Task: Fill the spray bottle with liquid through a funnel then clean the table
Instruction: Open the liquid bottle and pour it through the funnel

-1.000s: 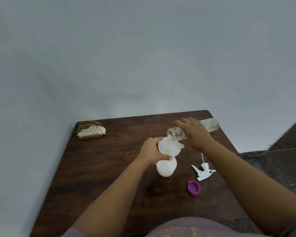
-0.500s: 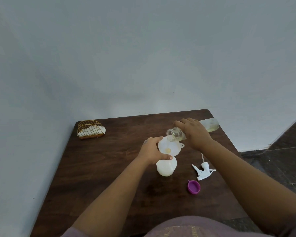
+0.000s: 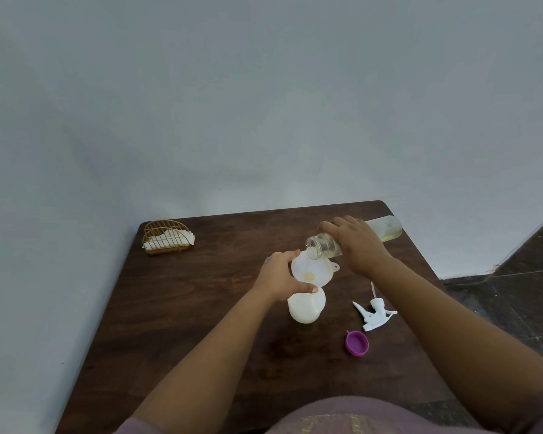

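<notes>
The white spray bottle (image 3: pixel 306 308) is standing near the middle of the dark wooden worktop (image 3: pixel 176 308), with a white funnel (image 3: pixel 311 272) sitting in its neck and a small yellowish pool showing at the funnel's bottom. The left hand (image 3: pixel 279 275) is curling around the funnel's left rim and the bottle's shoulder, thumb pressing at the near edge. The right hand (image 3: pixel 358 242) is gripping a clear glass bottle (image 3: pixel 386 228) tipped nearly level, its open mouth hanging just over the funnel's far rim, pale yellow liquid lying along its lower side. To the right of the spray bottle, the white trigger sprayer head (image 3: pixel 373 313) is lying on its side, and a purple cap (image 3: pixel 357 343) is resting open side up just nearer. At the far left corner a gold wire napkin holder (image 3: pixel 166 236) is holding white napkins.
</notes>
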